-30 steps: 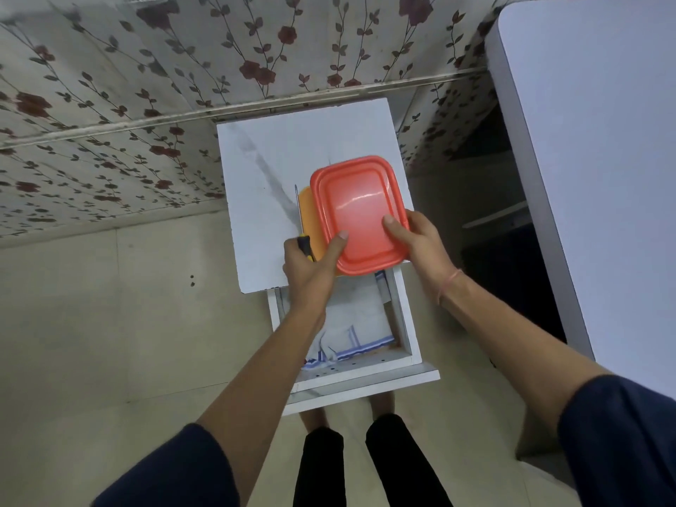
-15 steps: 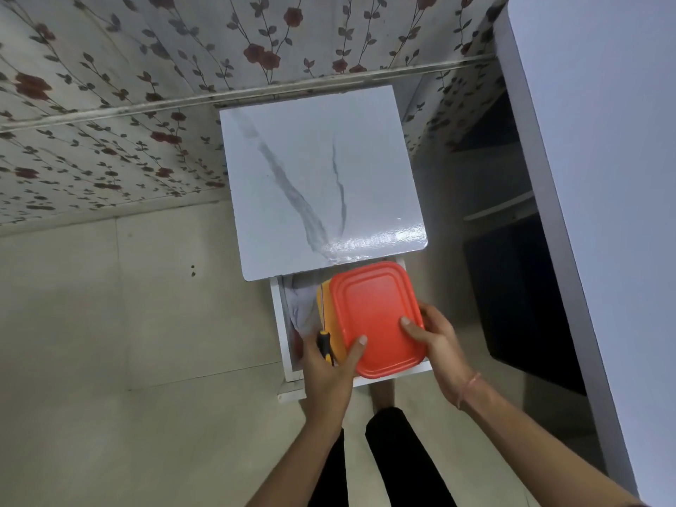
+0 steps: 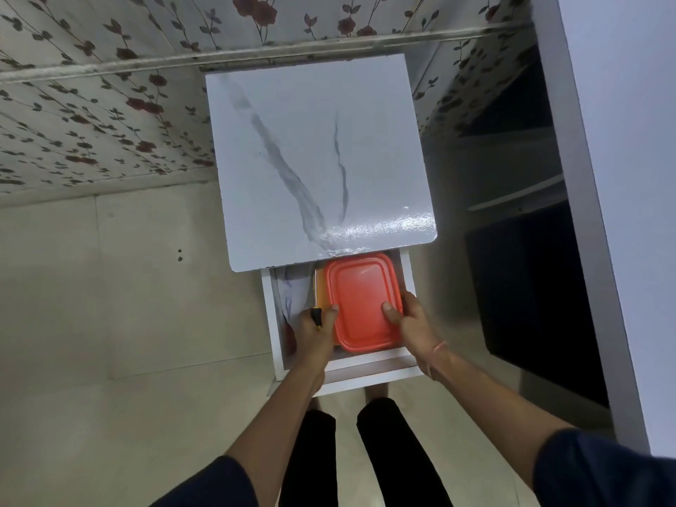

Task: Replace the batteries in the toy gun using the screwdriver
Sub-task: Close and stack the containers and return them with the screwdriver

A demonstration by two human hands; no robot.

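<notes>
From the head camera, looking straight down, both hands hold a rectangular box inside the outline of an open white drawer. The left hand has a clenched grip. Its fingers wrap the black-and-yellow handle of the screwdriver, and its thumb presses on the box's left rim, so tool and box are held together at the drawer's left half. The screwdriver's shaft is hidden. The right hand grasps the box from the drawer's right side, with its thumb flat on top of the red lid and its fingers curled down round the edge. A thin pink thread circles that wrist. The lid is plain moulded plastic with rounded corners. A strip of the orange base shows along its left side. The box's far end lies just under the front edge of the counter, a white marbled top with grey veins that overhangs the drawer's back. I cannot tell whether the box sits on the drawer's bottom or is held just above it. Crumpled pale cloth or paper lies in the drawer's left rear corner, beside the box. Below the drawer's front stand two legs in dark trousers on a pale tiled floor. Behind the counter runs wallpaper printed with red roses and dark leaves.
</notes>
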